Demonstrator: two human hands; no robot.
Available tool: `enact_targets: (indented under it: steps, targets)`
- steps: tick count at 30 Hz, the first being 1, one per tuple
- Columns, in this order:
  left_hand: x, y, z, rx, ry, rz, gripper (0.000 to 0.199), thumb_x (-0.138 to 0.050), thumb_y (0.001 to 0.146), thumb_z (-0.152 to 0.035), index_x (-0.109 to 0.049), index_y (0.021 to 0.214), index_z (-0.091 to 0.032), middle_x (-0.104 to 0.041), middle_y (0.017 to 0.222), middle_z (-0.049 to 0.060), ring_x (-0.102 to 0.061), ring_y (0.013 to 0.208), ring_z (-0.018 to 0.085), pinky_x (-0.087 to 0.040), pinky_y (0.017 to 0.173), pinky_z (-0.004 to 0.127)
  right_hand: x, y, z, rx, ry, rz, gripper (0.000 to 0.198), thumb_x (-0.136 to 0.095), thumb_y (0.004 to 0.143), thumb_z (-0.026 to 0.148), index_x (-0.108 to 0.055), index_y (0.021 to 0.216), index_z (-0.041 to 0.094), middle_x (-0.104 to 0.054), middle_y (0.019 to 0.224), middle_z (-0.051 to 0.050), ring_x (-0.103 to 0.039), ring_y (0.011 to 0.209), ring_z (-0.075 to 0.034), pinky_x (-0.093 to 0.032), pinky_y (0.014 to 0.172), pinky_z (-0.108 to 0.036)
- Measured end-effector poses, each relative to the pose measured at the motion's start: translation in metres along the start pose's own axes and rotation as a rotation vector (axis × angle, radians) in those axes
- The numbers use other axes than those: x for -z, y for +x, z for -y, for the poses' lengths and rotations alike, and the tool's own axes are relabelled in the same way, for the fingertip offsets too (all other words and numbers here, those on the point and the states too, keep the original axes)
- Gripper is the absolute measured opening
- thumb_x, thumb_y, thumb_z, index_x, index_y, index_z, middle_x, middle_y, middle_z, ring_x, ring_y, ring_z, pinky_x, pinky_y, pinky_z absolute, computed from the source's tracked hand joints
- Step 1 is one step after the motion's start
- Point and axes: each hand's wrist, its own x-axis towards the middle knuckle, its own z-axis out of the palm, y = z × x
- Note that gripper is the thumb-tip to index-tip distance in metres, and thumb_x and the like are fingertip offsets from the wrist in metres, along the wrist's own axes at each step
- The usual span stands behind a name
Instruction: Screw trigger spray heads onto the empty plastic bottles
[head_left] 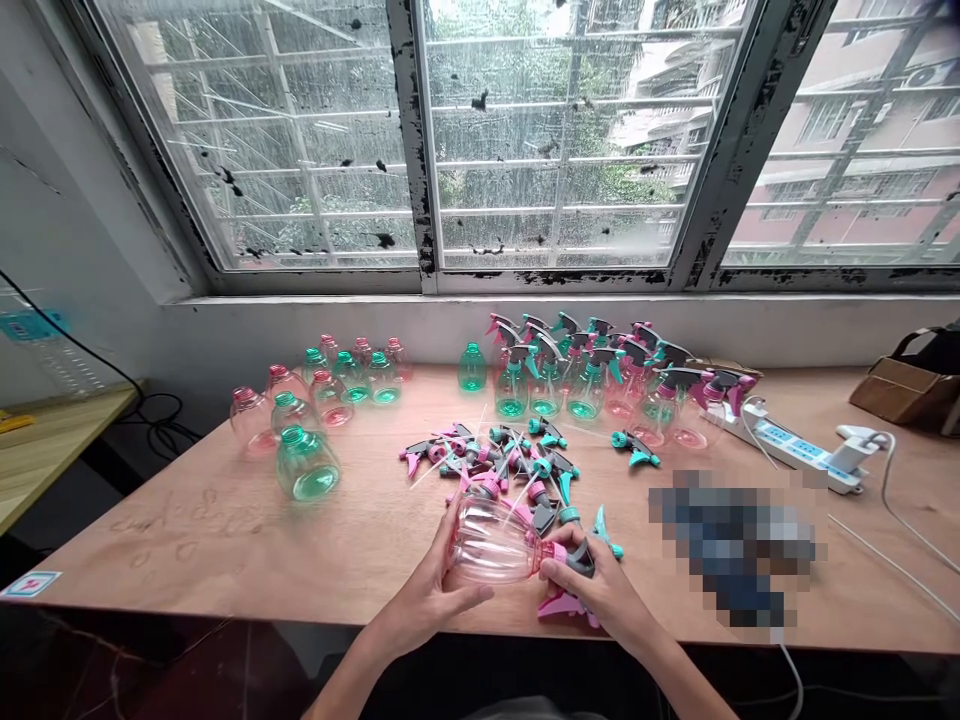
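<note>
A clear pink bottle (491,545) lies on its side in the air above the table's front edge, its neck toward the right. My left hand (420,590) is wrapped around its base end. At the neck, the fingers of my right hand (600,585) close on a grey-and-pink spray head (579,558), whose pink collar meets the bottle mouth. How far it is screwed on cannot be seen. The pink trigger (566,607) hangs below my right hand. Just beyond the bottle spreads a pile of loose spray heads (517,455) with thin tubes, in pink, green and grey.
Open pink and green bottles (309,470) stand at the left. Several bottles with spray heads (547,385) are grouped at the back, beside a lone open green bottle (472,368). A power strip (795,450), a blurred dark object (727,545) and a brown bag (911,380) are at the right.
</note>
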Motion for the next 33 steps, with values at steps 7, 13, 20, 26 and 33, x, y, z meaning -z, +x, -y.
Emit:
enact_targets:
  steps: [7, 13, 20, 26, 33]
  targets:
    - [0.000, 0.001, 0.001, 0.008, 0.006, -0.007, 0.101, -0.074, 0.089, -0.038, -0.003, 0.161, -0.036, -0.018, 0.171, 0.005, -0.020, 0.156, 0.032, -0.016, 0.128, 0.049, 0.000, 0.000, 0.000, -0.004, 0.022, 0.009, 0.035, -0.079, 0.081, 0.050, -0.064, 0.091, 0.021, -0.065, 0.068, 0.003, -0.063, 0.062, -0.019, -0.047, 0.062, -0.030]
    - [0.001, -0.002, 0.001, 0.007, 0.063, -0.038, 0.095, -0.072, 0.090, -0.038, -0.007, 0.160, -0.042, -0.006, 0.173, 0.001, -0.028, 0.153, 0.033, -0.019, 0.127, 0.050, -0.001, 0.002, -0.003, -0.003, 0.049, 0.007, 0.036, -0.078, 0.081, 0.052, -0.062, 0.092, 0.021, -0.067, 0.071, 0.001, -0.063, 0.062, -0.019, -0.049, 0.063, -0.031]
    - [0.001, 0.000, 0.005, 0.031, 0.053, -0.048, 0.106, -0.072, 0.088, -0.048, 0.001, 0.162, -0.028, -0.023, 0.169, 0.011, -0.029, 0.151, 0.035, -0.025, 0.125, 0.049, 0.002, 0.002, -0.009, 0.006, 0.005, 0.012, 0.033, -0.082, 0.079, 0.046, -0.064, 0.091, 0.020, -0.061, 0.069, 0.003, -0.057, 0.062, -0.016, -0.043, 0.060, -0.028]
    - [0.001, -0.003, 0.000, 0.038, 0.079, -0.037, 0.100, -0.073, 0.090, -0.038, -0.003, 0.161, -0.034, -0.028, 0.167, 0.007, -0.023, 0.154, 0.032, -0.020, 0.127, 0.047, 0.003, 0.005, -0.011, 0.016, 0.009, 0.012, 0.034, -0.079, 0.082, 0.048, -0.061, 0.091, 0.020, -0.063, 0.065, 0.003, -0.058, 0.060, -0.016, -0.045, 0.059, -0.028]
    - [0.001, -0.004, 0.001, 0.031, 0.036, -0.036, 0.116, -0.080, 0.082, -0.043, 0.004, 0.161, -0.032, -0.045, 0.152, 0.013, -0.040, 0.144, 0.036, -0.032, 0.120, 0.048, 0.000, 0.005, -0.016, 0.030, 0.017, 0.025, 0.033, -0.079, 0.082, 0.047, -0.061, 0.089, 0.020, -0.062, 0.065, 0.004, -0.058, 0.059, -0.015, -0.045, 0.059, -0.027]
